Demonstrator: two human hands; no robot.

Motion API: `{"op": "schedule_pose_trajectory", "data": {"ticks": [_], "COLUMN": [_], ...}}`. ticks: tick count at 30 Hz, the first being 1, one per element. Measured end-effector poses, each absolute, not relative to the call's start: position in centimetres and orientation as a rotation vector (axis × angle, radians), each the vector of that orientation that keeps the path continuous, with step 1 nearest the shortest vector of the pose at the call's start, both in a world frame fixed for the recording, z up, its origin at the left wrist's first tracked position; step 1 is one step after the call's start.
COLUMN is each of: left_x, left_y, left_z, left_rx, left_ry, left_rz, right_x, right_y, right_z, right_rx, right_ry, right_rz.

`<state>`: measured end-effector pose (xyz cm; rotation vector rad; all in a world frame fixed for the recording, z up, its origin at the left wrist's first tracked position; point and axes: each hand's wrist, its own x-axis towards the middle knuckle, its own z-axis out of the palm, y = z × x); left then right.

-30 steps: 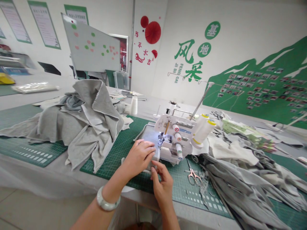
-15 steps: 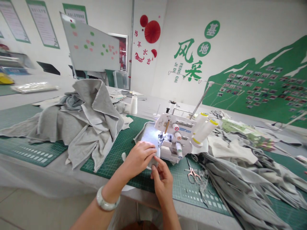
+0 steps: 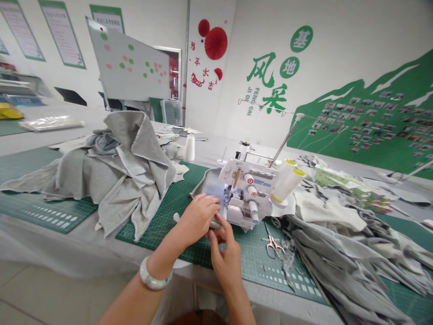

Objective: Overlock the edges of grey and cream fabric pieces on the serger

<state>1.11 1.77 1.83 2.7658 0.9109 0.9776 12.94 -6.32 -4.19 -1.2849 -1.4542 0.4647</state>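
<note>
A white overlock sewing machine (image 3: 248, 192) stands on a green cutting mat, with a piece of grey cloth (image 3: 209, 183) lying on the left side of its needle area. My left hand (image 3: 198, 216) rests on this cloth, fingers stretched forward and pressed down. Just in front of the machine, my right hand (image 3: 226, 246) pinches the near edge of the cloth between thumb and fingers. The fingertips of both hands are close together. Part of the cloth is hidden under my left hand and behind the machine's front.
A heap of grey cloth pieces (image 3: 135, 158) lies to the left, and more grey and white cloth (image 3: 338, 243) to the right. Small scissors (image 3: 274, 247) lie beside thread scraps right of the machine. A white thread cone (image 3: 190, 148) stands behind the mat.
The cloth has moved further toward the machine, so less of it shows near my hands. My right hand has shifted slightly left. The bright glow at the needle has dimmed.
</note>
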Motion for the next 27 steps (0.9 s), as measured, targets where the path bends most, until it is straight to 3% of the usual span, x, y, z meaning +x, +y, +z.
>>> {"op": "schedule_pose_trajectory", "data": {"ticks": [10, 27], "left_x": [1.21, 1.75], "left_y": [1.38, 2.28], "left_z": [1.86, 1.66], "left_rx": [2.629, 2.673], "left_ry": [0.850, 0.975], "left_rz": [1.047, 0.992], "right_x": [12.48, 12.58], "right_y": [-7.18, -6.75], "right_z": [-3.45, -3.08], "right_rx": [-1.587, -1.708], "right_ry": [-1.632, -1.692], "right_rz": [0.203, 0.143]}}
